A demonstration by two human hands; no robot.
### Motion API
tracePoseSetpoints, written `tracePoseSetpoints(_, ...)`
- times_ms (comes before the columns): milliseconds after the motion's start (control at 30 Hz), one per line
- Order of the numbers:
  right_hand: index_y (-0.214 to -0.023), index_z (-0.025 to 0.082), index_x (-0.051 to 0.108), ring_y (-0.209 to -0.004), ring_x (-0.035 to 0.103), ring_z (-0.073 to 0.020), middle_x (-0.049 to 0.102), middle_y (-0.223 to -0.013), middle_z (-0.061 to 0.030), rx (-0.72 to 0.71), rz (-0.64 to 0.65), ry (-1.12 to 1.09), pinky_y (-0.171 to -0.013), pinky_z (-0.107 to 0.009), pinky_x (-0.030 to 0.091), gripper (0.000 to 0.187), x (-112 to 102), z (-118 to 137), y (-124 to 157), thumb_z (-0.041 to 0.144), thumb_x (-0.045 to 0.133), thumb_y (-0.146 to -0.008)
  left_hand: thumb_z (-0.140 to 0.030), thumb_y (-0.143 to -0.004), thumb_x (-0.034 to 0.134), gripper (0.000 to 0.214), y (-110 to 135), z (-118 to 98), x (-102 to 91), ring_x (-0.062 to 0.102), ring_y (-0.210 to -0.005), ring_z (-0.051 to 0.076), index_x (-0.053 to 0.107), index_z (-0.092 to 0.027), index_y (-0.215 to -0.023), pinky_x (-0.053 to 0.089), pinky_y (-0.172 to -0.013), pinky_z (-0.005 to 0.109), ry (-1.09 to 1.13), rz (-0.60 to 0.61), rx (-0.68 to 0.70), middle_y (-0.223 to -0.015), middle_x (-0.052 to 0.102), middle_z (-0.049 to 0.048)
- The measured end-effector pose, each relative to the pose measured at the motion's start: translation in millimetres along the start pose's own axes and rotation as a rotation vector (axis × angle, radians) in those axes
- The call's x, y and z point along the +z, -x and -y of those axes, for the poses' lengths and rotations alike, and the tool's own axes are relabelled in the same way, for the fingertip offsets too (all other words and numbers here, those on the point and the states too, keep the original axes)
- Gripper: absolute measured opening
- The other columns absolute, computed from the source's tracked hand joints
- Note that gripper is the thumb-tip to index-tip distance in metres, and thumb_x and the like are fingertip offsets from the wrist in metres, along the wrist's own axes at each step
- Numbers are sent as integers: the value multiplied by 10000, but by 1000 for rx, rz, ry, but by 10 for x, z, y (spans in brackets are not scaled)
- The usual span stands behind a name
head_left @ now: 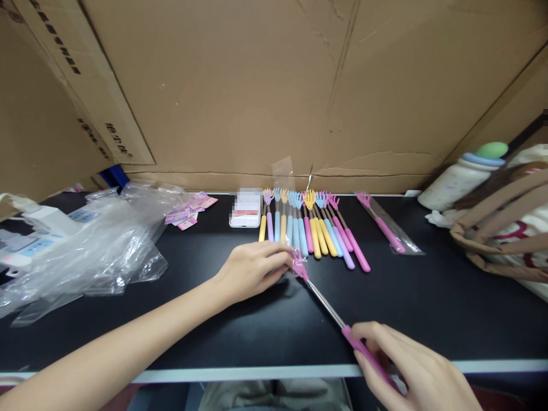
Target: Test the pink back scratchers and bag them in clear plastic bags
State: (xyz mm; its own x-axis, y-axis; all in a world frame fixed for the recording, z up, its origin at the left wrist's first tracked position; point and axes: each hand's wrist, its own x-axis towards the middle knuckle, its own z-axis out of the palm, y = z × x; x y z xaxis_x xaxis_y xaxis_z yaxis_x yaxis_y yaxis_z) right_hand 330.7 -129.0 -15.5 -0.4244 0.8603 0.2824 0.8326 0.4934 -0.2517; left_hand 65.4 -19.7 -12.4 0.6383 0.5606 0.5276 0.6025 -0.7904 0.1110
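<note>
A pink telescopic back scratcher lies stretched out over the black table. My right hand is closed round its pink handle at the near edge. My left hand pinches the pink claw end, next to a clear plastic sleeve. Just behind, a row of several pastel back scratchers in yellow, blue, purple and pink lies side by side. One pink scratcher in a clear bag rests apart to the right.
A heap of clear plastic bags and small pink labels lie at the left, with a power strip beyond. A phone sits behind the row. A bottle and a tan bag stand right. Cardboard walls close the back.
</note>
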Motion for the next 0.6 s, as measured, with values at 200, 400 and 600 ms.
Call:
tracePoseSetpoints(200, -962, 244, 562, -612, 643, -128, 655, -752, -1, 46, -71, 10, -551, -191, 471, 134, 45, 39, -47, 289, 461, -886, -220, -909, 438, 164, 9, -15, 18, 632, -996, 122, 602, -223, -912, 480, -768, 198, -6, 12, 13, -1161, 644, -16)
tracePoseSetpoints(400, -983, 251, 543, -627, 635, -121, 647, -783, 2, 68, -58, 16, -567, -202, 464, 151, 82, 88, -182, 278, 421, -898, -217, -925, 414, 185, -1, -26, 5, 636, -987, 129, 596, -222, -953, 487, -776, 208, 8, 32, -8, -1151, 649, -13)
tracePoseSetpoints(600, -982, 251, 539, -612, 623, -118, 630, -741, 12, 120, -59, -3, -532, -196, 433, 168, 151, 179, -339, 258, 390, -903, -213, -932, 397, 213, -3, -21, 9, 633, -979, 132, 607, -222, -965, 495, -800, 218, 15, 54, -25, -1128, 654, 11)
